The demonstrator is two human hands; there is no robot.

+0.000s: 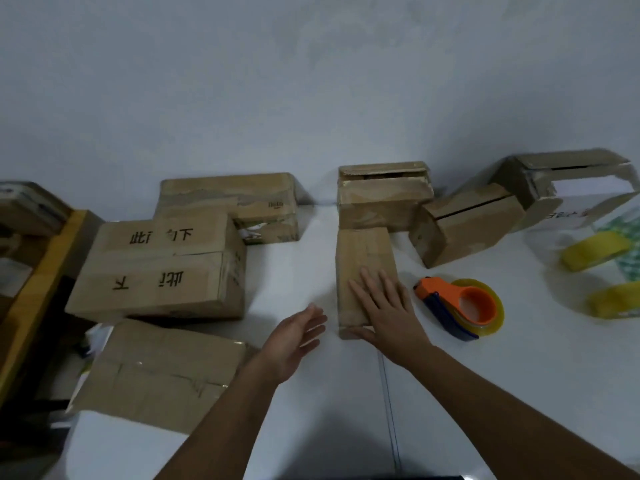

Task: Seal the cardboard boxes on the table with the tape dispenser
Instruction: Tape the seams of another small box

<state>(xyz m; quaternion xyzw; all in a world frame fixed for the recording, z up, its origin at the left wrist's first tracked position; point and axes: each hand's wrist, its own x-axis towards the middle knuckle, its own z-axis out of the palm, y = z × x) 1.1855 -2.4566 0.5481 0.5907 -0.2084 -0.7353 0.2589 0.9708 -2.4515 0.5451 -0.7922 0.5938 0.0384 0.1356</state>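
A small cardboard box lies in the middle of the white table. My right hand rests flat on its near end, fingers straight, thumb at the front edge. My left hand hovers just left of the box with relaxed fingers, touching nothing. The orange and blue tape dispenser, loaded with a clear yellowish roll, lies on the table to the right of the box, free of both hands.
Several more cardboard boxes ring the work area: a printed one at left, one near left, one behind, and partly open ones at the back right. Spare yellow tape rolls in a plastic bag sit far right.
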